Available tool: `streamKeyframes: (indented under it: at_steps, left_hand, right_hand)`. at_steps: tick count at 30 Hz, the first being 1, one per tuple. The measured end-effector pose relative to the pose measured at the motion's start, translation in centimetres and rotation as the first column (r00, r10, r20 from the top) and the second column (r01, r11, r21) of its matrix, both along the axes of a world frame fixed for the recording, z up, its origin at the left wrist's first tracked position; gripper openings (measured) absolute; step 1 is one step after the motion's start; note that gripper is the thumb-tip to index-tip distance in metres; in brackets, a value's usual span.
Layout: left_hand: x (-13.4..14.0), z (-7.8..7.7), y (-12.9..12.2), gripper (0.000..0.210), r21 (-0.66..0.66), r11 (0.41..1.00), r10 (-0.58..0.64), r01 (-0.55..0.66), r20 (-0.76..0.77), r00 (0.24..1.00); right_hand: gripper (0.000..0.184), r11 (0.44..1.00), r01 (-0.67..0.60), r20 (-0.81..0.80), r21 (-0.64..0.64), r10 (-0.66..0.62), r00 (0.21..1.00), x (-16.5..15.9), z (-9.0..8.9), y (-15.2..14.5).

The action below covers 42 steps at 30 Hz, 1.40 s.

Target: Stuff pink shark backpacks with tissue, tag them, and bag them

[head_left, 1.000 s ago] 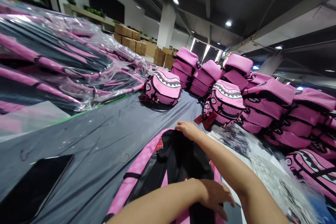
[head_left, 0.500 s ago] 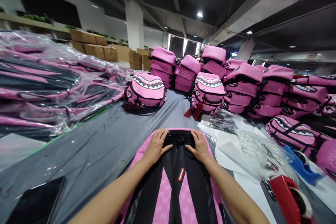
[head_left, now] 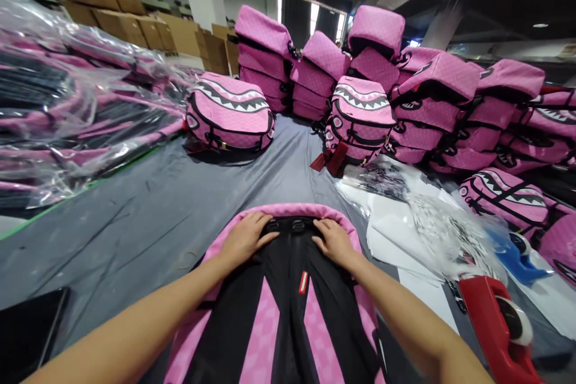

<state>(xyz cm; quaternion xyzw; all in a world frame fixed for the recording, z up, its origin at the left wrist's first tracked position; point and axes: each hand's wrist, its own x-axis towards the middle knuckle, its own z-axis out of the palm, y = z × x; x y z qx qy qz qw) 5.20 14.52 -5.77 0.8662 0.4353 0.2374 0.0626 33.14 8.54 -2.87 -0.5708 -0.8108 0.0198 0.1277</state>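
At the backpack's (head_left: 290, 312) 11 o'clock, left hand (head_left: 245, 239) rests over the rounded rim, thumb apart; right hand (head_left: 335, 243) likewise at 1. Pinching or merely resting: cannot tell. Backpack lies on grey cloth (head_left: 148, 234) at 6 o'clock of view; long axis 12–6, rounded end toward 12. Probably light, soft, slumping; padded rim seems best hold.

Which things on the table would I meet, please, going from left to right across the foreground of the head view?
Black phone → pink-and-black backpack → red tape dispenser.
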Motion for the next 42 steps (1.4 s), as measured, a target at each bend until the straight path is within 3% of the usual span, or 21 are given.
streamKeyframes:
  at_steps: [4,7,10,15,20,22,25,28,30,33,36,39,42]
  left_hand:
    - [2.5,0.0,3.8,0.04,-0.065,0.993,0.101,-0.1,0.0,0.995]
    - [3.4,0.0,4.9,0.04,-0.1,0.986,0.136,-0.135,0.0,0.991]
    - [3.4,0.9,5.3,0.044,-0.13,0.976,0.174,-0.173,-0.007,0.985]
    - [4.4,2.8,3.2,0.062,-0.126,0.982,0.142,-0.139,0.014,0.99]
    - [9.3,0.0,-0.4,0.068,-0.086,0.996,0.008,-0.003,0.062,0.998]
    - [10.6,-1.4,-1.0,0.065,-0.077,0.997,-0.002,0.009,0.091,0.996]
    - [11.1,-2.5,-1.0,0.059,-0.046,0.999,0.006,0.0,0.135,0.991]
    - [10.7,-2.9,-1.0,0.058,-0.007,1.0,0.002,-0.001,0.155,0.988]
    - [10.4,-3.0,-1.2,0.06,0.012,1.0,0.001,-0.003,0.16,0.987]
    - [10.3,-3.1,-1.8,0.06,0.103,0.991,0.069,-0.091,0.2,0.977]
    - [10.6,-3.0,-1.8,0.053,0.196,0.967,0.124,-0.162,0.192,0.973]
    - [11.1,-2.7,-1.4,0.051,0.145,0.987,0.066,-0.076,0.073,0.995]
    - [11.4,-2.3,-1.2,0.053,0.07,0.997,0.044,-0.044,-0.002,0.999]
  right_hand:
    - [0.032,0.996,0.082,0.087,-0.038,-0.078,0.993,-0.2,0.3,4.8]
    - [0.037,0.991,0.134,0.129,-0.012,-0.132,0.983,-0.9,0.1,5.3]
    - [0.044,0.981,0.191,0.15,0.022,-0.192,0.97,-1.6,0.0,4.8]
    - [0.045,0.971,0.235,0.141,0.037,-0.238,0.961,-2.2,0.3,5.1]
    - [0.044,0.965,0.26,0.146,0.041,-0.263,0.954,-2.6,0.5,4.7]
    - [0.043,0.973,0.229,0.163,0.028,-0.23,0.959,-2.0,1.2,4.1]
    - [0.04,0.985,0.174,0.188,0.015,-0.173,0.967,0.2,3.7,4.3]
    - [0.054,0.983,0.183,0.223,-0.022,-0.173,0.959,2.5,6.5,6.5]
    - [0.064,0.978,0.175,0.266,-0.118,-0.138,0.954,3.3,7.4,9.0]
    - [0.061,0.95,0.155,0.335,-0.272,-0.058,0.94,3.3,6.9,12.9]
    - [0.058,0.922,0.171,0.404,-0.347,-0.018,0.915,2.6,5.8,15.4]
    - [0.048,0.911,0.169,0.468,-0.377,0.03,0.883,1.4,5.9,16.5]
    - [0.037,0.939,0.074,0.493,-0.336,0.108,0.863,-1.6,7.2,16.9]
